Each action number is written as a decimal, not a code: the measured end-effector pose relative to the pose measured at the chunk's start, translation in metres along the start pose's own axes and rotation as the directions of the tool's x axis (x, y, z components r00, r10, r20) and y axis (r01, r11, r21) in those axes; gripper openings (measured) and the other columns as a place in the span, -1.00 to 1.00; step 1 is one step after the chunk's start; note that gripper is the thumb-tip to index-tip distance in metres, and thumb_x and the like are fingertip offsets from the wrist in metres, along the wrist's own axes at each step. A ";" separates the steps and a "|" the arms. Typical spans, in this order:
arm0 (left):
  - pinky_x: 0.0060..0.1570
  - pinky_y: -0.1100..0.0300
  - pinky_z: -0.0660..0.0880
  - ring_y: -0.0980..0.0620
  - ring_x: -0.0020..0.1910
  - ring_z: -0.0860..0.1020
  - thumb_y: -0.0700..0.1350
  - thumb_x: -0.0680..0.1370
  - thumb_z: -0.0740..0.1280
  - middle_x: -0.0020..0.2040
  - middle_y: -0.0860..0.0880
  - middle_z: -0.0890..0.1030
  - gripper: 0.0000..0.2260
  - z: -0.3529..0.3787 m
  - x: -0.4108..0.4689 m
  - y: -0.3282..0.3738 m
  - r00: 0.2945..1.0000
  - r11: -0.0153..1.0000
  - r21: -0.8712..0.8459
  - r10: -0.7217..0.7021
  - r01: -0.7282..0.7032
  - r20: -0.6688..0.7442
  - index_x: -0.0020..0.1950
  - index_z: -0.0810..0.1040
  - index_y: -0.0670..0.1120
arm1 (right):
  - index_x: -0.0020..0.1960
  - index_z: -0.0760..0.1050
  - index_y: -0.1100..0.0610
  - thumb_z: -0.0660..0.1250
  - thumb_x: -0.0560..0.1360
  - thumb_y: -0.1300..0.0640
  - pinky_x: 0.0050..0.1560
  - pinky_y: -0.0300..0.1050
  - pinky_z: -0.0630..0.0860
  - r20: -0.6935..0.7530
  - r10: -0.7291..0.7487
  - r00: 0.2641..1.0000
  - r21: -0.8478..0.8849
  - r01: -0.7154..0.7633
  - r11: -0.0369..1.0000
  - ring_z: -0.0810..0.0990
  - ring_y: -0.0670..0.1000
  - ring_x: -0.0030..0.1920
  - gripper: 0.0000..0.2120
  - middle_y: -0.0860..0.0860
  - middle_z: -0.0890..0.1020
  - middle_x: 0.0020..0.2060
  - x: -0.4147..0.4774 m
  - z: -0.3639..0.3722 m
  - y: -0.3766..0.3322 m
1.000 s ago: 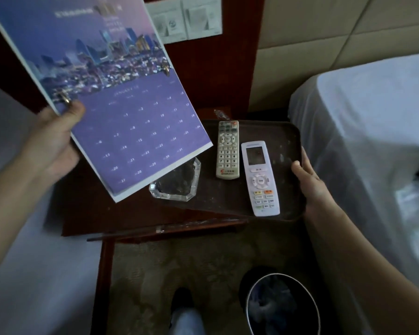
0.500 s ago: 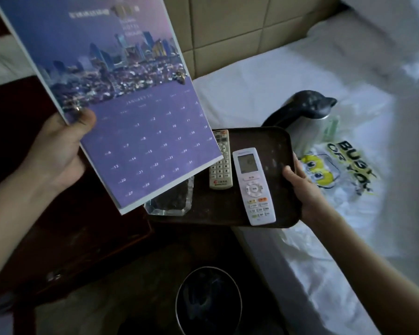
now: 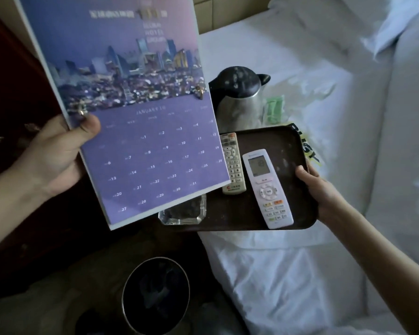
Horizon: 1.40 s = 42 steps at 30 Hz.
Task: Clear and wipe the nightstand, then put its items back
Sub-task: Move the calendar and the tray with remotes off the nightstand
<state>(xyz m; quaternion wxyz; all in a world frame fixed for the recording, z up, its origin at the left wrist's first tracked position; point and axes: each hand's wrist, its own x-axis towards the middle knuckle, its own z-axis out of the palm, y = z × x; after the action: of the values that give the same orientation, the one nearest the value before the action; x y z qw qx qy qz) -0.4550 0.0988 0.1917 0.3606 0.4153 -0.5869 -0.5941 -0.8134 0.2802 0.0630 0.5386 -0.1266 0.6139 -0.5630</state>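
The tray [image 3: 278, 141] has swung further over the bed [image 3: 300, 274], the kettle [image 3: 237, 102] just beyond my right hand [image 3: 312, 187], which grips its rim (remotes [image 3: 267, 187] aboard). My left hand [image 3: 56, 153] pinches the calendar [image 3: 143, 141]. Clearing looks nearly done, I judge.

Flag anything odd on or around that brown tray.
The dark brown tray, gripped by the right hand at one edge only, is speckled with pale marks. The clear glass ashtray sits toward its near left, far from that grip. Beyond it, a steel kettle with a blotched black lid stands on the white bed.
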 end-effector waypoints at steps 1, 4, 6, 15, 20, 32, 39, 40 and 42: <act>-0.08 0.27 0.60 0.23 -0.13 0.66 0.30 0.03 0.55 -0.17 0.19 0.70 -0.43 0.010 -0.002 -0.001 1.000 1.000 -0.016 0.003 -0.002 0.015 -0.07 0.71 0.04 | 0.38 0.33 -0.06 0.13 0.60 0.16 -0.32 -0.14 0.61 0.018 0.018 1.000 -0.011 -0.018 1.000 0.68 -0.05 -0.27 -0.63 -0.07 0.70 -0.20 0.005 -0.013 -0.002; -0.08 0.25 0.61 0.19 -0.10 0.66 0.30 0.05 0.56 -0.12 0.17 0.71 -0.50 0.030 -0.008 -0.003 1.000 0.999 -0.036 -0.004 0.005 0.017 -0.11 0.71 0.10 | 0.37 0.34 -0.07 0.14 0.59 0.14 -0.31 -0.09 0.62 0.007 0.068 0.998 -0.040 -0.068 0.997 0.68 -0.01 -0.25 -0.64 -0.03 0.70 -0.18 0.019 -0.041 -0.017; -0.06 0.22 0.61 0.17 -0.07 0.66 0.30 0.06 0.56 -0.09 0.16 0.71 -0.48 0.040 -0.011 -0.006 1.000 0.998 -0.050 -0.029 0.029 -0.007 -0.08 0.70 0.09 | 0.37 0.34 -0.03 0.14 0.59 0.15 -0.30 -0.08 0.62 0.063 0.077 0.995 -0.062 -0.073 0.995 0.68 0.01 -0.24 -0.64 -0.02 0.70 -0.18 0.028 -0.056 -0.023; -0.11 0.21 0.62 0.14 -0.09 0.67 0.24 0.02 0.61 -0.09 0.10 0.71 -0.46 0.083 -0.031 -0.037 0.986 0.981 -0.129 -0.156 0.147 -0.063 -0.09 0.71 0.03 | 0.15 0.49 0.02 0.56 0.11 -0.21 -0.30 -0.10 0.61 0.041 0.155 0.987 -0.217 -0.143 0.966 0.69 0.03 -0.21 -0.32 0.03 0.71 -0.12 0.062 -0.096 -0.003; -0.09 0.19 0.62 0.13 -0.08 0.67 0.23 0.03 0.61 -0.07 0.08 0.71 -0.45 0.086 -0.032 -0.039 0.984 0.978 -0.140 -0.166 0.155 -0.064 -0.07 0.70 0.03 | 0.29 0.38 0.02 0.24 0.55 0.07 0.02 -0.10 0.47 -0.110 -0.051 0.993 -0.607 -0.027 0.795 0.58 0.05 0.03 -0.69 0.09 0.57 0.17 0.069 -0.091 0.004; -0.19 0.29 0.59 0.17 -0.14 0.67 0.26 -0.04 0.62 -0.16 0.10 0.71 -0.47 0.130 0.010 0.001 0.950 0.974 -0.061 -0.198 0.218 0.242 -0.16 0.71 0.08 | 0.12 0.49 0.02 0.21 0.55 0.05 -0.08 -0.11 0.56 0.465 -0.213 0.859 -0.166 0.321 0.932 0.61 -0.05 -0.05 -0.82 -0.06 0.65 -0.07 -0.006 0.030 -0.136; -0.12 0.32 0.57 0.21 -0.11 0.65 -0.09 0.36 0.40 -0.16 0.13 0.70 -0.75 0.186 0.053 0.000 0.889 0.964 -0.009 -0.241 0.265 0.389 0.02 0.57 -0.08 | 0.10 0.48 0.14 0.12 0.45 0.41 -0.12 -0.19 0.54 0.253 -0.321 0.913 0.094 0.307 0.947 0.62 -0.01 -0.16 -0.67 0.00 0.67 -0.17 0.011 -0.001 -0.163; -0.07 0.33 0.57 0.22 -0.10 0.64 -0.19 0.43 0.33 -0.17 0.15 0.70 -0.82 0.195 0.057 -0.006 0.885 0.967 0.026 -0.243 0.254 0.396 0.02 0.54 -0.09 | 0.09 0.48 0.15 0.14 0.39 0.39 -0.12 -0.18 0.53 0.247 -0.326 0.913 0.067 0.319 0.945 0.61 0.01 -0.16 -0.66 0.00 0.67 -0.18 0.018 -0.009 -0.165; 0.06 0.30 0.53 0.21 -0.07 0.61 -0.31 0.51 0.27 -0.15 0.14 0.69 -0.85 0.212 0.066 -0.023 0.876 0.970 0.091 -0.244 0.227 0.417 0.02 0.54 -0.12 | 0.06 0.45 0.18 0.14 0.33 0.35 -0.12 -0.14 0.51 0.226 -0.337 0.914 0.022 0.341 0.940 0.60 0.05 -0.18 -0.67 0.03 0.64 -0.22 0.032 -0.021 -0.169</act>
<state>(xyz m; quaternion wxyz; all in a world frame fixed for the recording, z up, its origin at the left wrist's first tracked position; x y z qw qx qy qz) -0.6736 0.1241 0.1573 0.1411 0.3512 -0.6080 -0.6979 -0.9188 0.2108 0.1822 0.4981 -0.2995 0.5222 -0.6241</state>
